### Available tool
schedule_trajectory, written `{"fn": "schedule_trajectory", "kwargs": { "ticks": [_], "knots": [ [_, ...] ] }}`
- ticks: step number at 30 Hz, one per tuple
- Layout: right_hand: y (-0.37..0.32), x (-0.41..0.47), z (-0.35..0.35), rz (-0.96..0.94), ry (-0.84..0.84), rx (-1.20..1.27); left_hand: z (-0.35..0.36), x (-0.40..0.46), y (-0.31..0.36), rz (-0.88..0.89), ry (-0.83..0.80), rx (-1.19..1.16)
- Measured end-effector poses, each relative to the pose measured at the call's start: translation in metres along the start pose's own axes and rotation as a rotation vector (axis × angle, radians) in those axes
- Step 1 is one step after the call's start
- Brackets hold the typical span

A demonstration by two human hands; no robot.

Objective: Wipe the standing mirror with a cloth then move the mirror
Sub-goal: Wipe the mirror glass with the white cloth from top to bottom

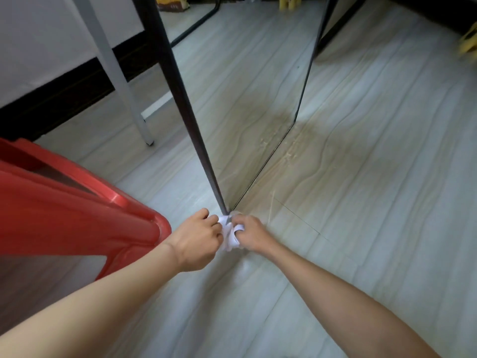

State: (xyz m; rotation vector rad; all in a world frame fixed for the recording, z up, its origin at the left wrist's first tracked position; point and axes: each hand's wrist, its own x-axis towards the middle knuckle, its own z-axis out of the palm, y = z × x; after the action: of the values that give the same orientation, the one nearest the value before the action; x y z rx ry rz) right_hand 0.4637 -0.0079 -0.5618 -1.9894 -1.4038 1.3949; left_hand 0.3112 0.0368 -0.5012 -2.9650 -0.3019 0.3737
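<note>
The standing mirror (247, 99) rises from the floor in the middle of the view, its black frame edge (175, 86) facing me and its glass reflecting the floor. A small white cloth (228, 235) is bunched at the mirror's near bottom corner. My left hand (196, 239) grips the cloth from the left with curled fingers. My right hand (251, 235) pinches it from the right, one finger wrapped in the fabric. Both hands sit low, just above the floor.
A red plastic stool (77, 210) stands close on my left, next to my left forearm. A grey metal leg (121, 81) rises behind it, before a white wall with a dark skirting. Pale wood-look floor (361, 177) spreads to the right. Yellow objects (468, 42) lie far right.
</note>
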Motion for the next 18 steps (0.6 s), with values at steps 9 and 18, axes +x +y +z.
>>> {"fn": "schedule_trajectory", "kwargs": {
  "ticks": [9,18],
  "knots": [
    [-0.020,-0.029,-0.034,0.086,0.249,0.302,-0.003,-0.031,-0.012,-0.470,-0.133,-0.536],
    [-0.025,-0.054,-0.051,0.109,0.274,0.131,-0.010,-0.028,-0.012,-0.710,-0.137,-1.216]
  ]
}}
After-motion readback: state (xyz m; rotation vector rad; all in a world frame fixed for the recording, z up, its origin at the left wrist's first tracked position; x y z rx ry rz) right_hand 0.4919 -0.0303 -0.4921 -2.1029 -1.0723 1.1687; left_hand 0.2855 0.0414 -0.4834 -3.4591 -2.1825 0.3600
